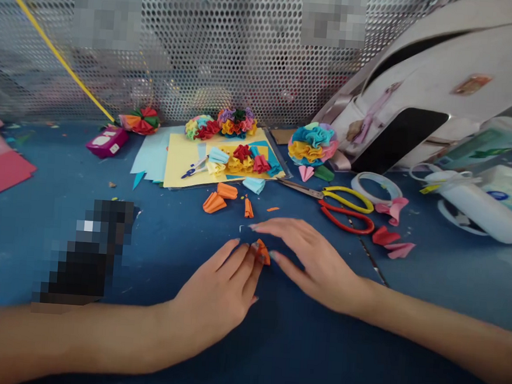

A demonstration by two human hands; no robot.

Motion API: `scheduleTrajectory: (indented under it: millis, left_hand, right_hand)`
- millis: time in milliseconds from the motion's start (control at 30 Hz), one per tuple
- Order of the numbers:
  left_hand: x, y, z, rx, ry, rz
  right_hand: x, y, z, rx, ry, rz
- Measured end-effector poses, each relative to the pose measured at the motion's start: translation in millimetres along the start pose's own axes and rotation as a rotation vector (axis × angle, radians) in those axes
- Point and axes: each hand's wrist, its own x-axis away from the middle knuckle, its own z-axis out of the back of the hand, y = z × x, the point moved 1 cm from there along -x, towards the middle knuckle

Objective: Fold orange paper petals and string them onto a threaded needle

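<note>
My left hand (223, 286) lies palm down on the blue table, its fingertips pressed over a small folded orange paper piece (263, 253). Part of that paper is hidden under the fingers. Just to the right, my right hand (316, 266) is open, thumb and fingers apart around the paper's right side and holding nothing. Beyond the hands lie two pleated orange paper pieces (214, 202), a narrower orange piece (248, 208) and a light blue folded piece (254, 185).
Scissors (326, 197) with yellow and red handles lie ahead, by a tape roll (377, 187). Crepe paper flowers (314, 143) and yellow sheets (182, 157) stand at the back. A phone (400, 140) leans on a backpack (461, 72). Pink paper (6, 166) lies left.
</note>
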Motion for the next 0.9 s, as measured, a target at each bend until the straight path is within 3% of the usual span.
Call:
scheduleTrajectory:
  millis: [167,333,533,900]
  left_hand:
    - [3,0,-4.9,0.007,0.046,-0.026]
    - [2,1,-1.8,0.004,0.089,0.015]
    - [0,7,5.3,-0.030,0.033,-0.005]
    - [-2,8,9.6,-0.106,0.074,0.000]
  right_hand:
    - [29,-28,-12,0.138,-0.157,0.056]
    - [40,-30,-24,0.204,-0.226,0.077]
    - [34,-27,-18,0.195,-0.216,0.066]
    - [32,-31,-18,0.337,-0.188,0.140]
